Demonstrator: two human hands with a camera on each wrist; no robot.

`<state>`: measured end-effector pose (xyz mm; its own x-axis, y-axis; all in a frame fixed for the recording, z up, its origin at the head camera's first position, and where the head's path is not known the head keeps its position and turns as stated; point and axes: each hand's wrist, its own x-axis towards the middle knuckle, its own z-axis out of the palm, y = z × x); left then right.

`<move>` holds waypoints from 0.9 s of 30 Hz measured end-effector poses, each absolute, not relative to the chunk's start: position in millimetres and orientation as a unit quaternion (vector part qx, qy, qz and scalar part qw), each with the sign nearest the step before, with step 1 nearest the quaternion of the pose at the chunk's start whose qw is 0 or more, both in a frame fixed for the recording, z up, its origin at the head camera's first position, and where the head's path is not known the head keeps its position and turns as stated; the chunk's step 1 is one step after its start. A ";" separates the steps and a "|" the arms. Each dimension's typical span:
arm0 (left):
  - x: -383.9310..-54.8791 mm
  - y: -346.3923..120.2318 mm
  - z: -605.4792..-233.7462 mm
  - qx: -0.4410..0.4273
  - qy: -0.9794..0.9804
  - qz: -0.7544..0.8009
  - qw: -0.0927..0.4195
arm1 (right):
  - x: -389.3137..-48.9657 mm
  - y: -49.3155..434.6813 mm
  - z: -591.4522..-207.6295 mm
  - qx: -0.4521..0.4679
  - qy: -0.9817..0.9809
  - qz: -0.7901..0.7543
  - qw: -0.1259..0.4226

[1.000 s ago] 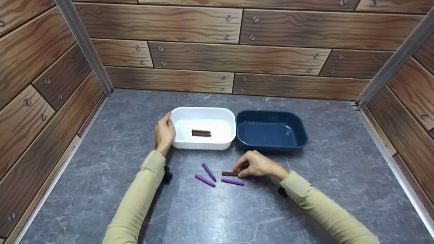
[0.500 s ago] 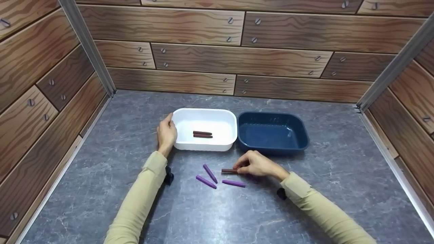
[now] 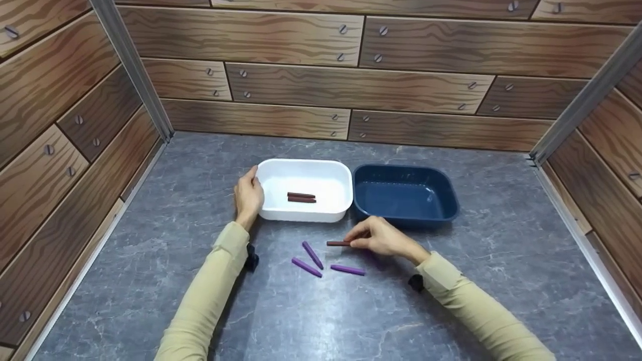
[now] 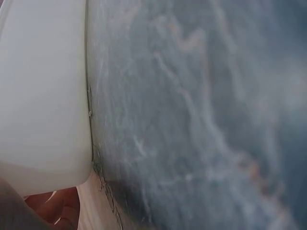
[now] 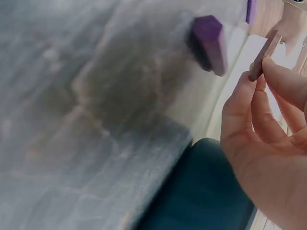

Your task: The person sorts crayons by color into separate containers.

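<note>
Farthest left, the left hand point(image 3: 248, 195) lies against the left end of the white tray point(image 3: 281, 175); how far its grip closes round the wall I cannot tell. Should that hand push, the tray could probably shift into the dark blue tray point(image 3: 406, 198) just beside it. The two brown crayons point(image 3: 301, 199) in the white tray look likely to roll apart if it is jolted. On the worktop point(image 3: 311, 316), the three purple crayons point(image 3: 306, 267) might be brushed out of place by a low sweep of the right hand point(image 3: 386, 238). The right hand's grip is drawn in to a pinch, thumb against fingertips, on the held brown crayon point(image 3: 338, 243); so little of it is pinched that a knock on a rim could twist it loose.

As for looks, the pair in the tray is dark, slim and side by side, tapering to the right. The held one is in front of the two trays, pointing left beyond the fingertips, roughly level, apparently raised off the worktop; the right wrist view shows flat, faceted sides, reddish brown in the light.
</note>
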<state>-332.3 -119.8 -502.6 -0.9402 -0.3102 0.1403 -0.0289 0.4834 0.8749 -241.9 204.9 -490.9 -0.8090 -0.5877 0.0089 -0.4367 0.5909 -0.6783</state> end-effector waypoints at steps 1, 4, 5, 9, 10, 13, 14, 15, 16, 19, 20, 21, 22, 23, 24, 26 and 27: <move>-333.1 -119.7 -502.2 0.099 -0.849 -0.499 0.141 | -242.7 204.3 -489.2 -0.287 0.883 -0.354 0.112; -334.1 -119.2 -501.9 0.098 -0.850 -0.499 0.137 | -244.8 200.4 -484.5 -0.287 0.877 -0.366 0.123; -334.2 -119.2 -502.0 0.100 -0.850 -0.498 0.135 | -245.5 198.3 -483.1 -0.288 0.874 -0.370 0.126; -333.3 -119.7 -502.0 0.102 -0.850 -0.498 0.137 | -248.8 188.7 -476.5 -0.288 0.865 -0.389 0.128; -333.4 -119.9 -501.7 0.102 -0.850 -0.498 0.139 | -250.1 186.5 -474.7 -0.289 0.864 -0.393 0.125; -334.0 -120.6 -501.1 0.101 -0.849 -0.500 0.139 | -254.7 180.8 -469.0 -0.289 0.860 -0.404 0.121; -333.5 -120.6 -501.2 0.100 -0.849 -0.501 0.138 | -255.8 179.4 -467.7 -0.288 0.859 -0.407 0.119; -333.6 -120.6 -501.1 0.100 -0.848 -0.503 0.137 | -257.3 177.7 -466.3 -0.288 0.858 -0.410 0.115; -333.7 -120.7 -500.6 0.100 -0.848 -0.503 0.137 | -259.3 176.0 -464.7 -0.288 0.857 -0.413 0.109; -333.4 -120.7 -498.4 0.096 -0.846 -0.506 0.140 | -265.0 170.0 -459.8 -0.280 0.860 -0.418 0.086; -333.2 -120.7 -498.0 0.095 -0.846 -0.505 0.140 | -266.7 167.8 -458.7 -0.275 0.862 -0.419 0.078; -333.4 -120.9 -498.1 0.094 -0.847 -0.505 0.141 | -268.3 165.4 -457.8 -0.271 0.863 -0.421 0.071; -333.4 -121.0 -498.4 0.095 -0.847 -0.503 0.141 | -269.7 163.2 -457.0 -0.266 0.864 -0.423 0.065; -333.3 -121.0 -498.7 0.095 -0.848 -0.501 0.141 | -270.9 161.0 -456.5 -0.262 0.865 -0.424 0.058; -333.0 -121.1 -499.1 0.095 -0.849 -0.500 0.140 | -272.1 158.9 -456.2 -0.257 0.866 -0.426 0.052; -332.0 -121.1 -500.4 0.092 -0.850 -0.500 0.140 | -274.3 155.0 -456.7 -0.248 0.865 -0.434 0.042; -331.4 -120.8 -501.0 0.091 -0.850 -0.500 0.139 | -275.5 153.3 -457.6 -0.243 0.864 -0.439 0.039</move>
